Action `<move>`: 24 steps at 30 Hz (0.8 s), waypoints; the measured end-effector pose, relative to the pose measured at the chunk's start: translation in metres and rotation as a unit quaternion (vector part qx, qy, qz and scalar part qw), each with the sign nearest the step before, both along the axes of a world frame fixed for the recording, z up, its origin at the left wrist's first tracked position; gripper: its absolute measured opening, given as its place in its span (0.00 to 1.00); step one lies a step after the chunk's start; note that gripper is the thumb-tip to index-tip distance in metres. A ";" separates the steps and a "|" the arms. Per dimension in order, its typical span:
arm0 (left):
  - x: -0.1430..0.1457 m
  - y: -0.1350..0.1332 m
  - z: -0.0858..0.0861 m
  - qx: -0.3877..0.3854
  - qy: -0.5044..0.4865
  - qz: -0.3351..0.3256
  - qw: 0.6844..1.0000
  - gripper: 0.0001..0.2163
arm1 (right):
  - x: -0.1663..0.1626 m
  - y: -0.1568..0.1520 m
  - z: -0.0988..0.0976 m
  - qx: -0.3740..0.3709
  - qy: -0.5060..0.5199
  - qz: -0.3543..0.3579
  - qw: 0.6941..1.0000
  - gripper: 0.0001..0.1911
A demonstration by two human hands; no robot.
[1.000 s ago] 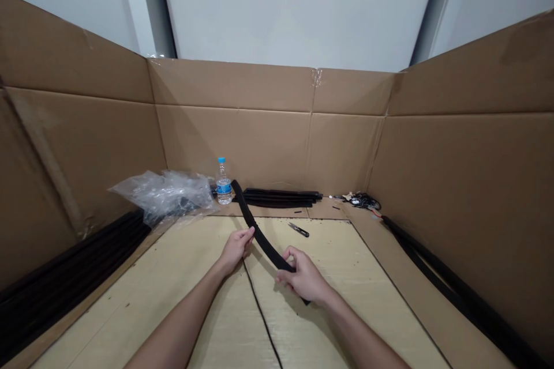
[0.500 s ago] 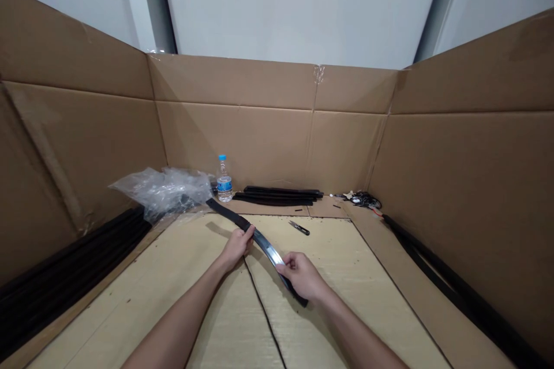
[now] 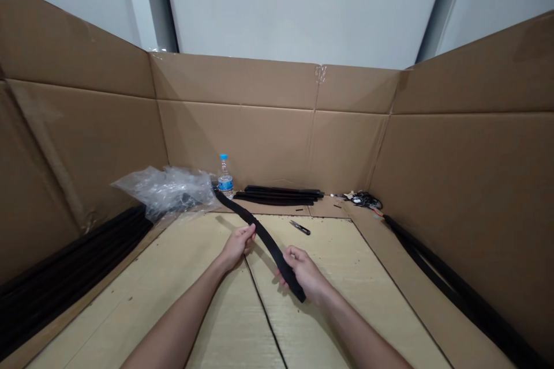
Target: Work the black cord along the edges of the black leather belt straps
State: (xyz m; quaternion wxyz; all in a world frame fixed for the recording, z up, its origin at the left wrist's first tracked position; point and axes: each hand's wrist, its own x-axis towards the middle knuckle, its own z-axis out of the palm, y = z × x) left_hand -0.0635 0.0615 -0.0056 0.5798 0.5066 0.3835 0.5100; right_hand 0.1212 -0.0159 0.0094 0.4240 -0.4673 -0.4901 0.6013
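A long, gently curved black strip [image 3: 269, 242] with a matte, cloth-like surface slants across the middle of the board, raised above it. My left hand [image 3: 236, 244] is closed on the strip near its middle, thumb on top. Close to the strip's near end, my right hand [image 3: 303, 271] grips it, with some fingertips showing beneath its left edge. A thin black cord [image 3: 265, 310] runs from under my left hand toward the bottom of the view. Small black thread snips [image 3: 300, 228] lie on the board beyond my hands.
Cardboard walls [image 3: 268, 138] surround the pale board [image 3: 164, 277]. At the back are clear plastic wrap [image 3: 168, 187], a water bottle [image 3: 225, 179], black strips [image 3: 281, 195] and tangled cords [image 3: 366, 199]. More black lengths line the left [image 3: 78, 277] and right [image 3: 450, 288] sides.
The strip showed a shiny, bare-looking face between my hands; now that stretch is matte black all along. My right hand's fingers have shifted around the strip's edge. My left hand has barely moved.
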 end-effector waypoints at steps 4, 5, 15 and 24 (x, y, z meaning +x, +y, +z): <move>0.000 0.002 -0.002 0.002 -0.002 -0.001 1.000 0.26 | 0.005 0.000 0.003 0.023 0.012 0.009 1.000 0.23; 0.000 0.002 -0.003 0.002 -0.001 -0.005 1.000 0.26 | 0.006 0.000 0.003 0.026 0.011 0.007 1.000 0.23; -0.001 -0.003 0.002 0.002 0.020 -0.048 0.999 0.27 | 0.010 -0.002 0.002 -0.007 -0.031 0.050 0.998 0.21; 0.002 -0.002 0.000 0.018 0.068 0.000 0.998 0.25 | 0.009 -0.003 0.008 0.070 -0.084 0.012 0.994 0.23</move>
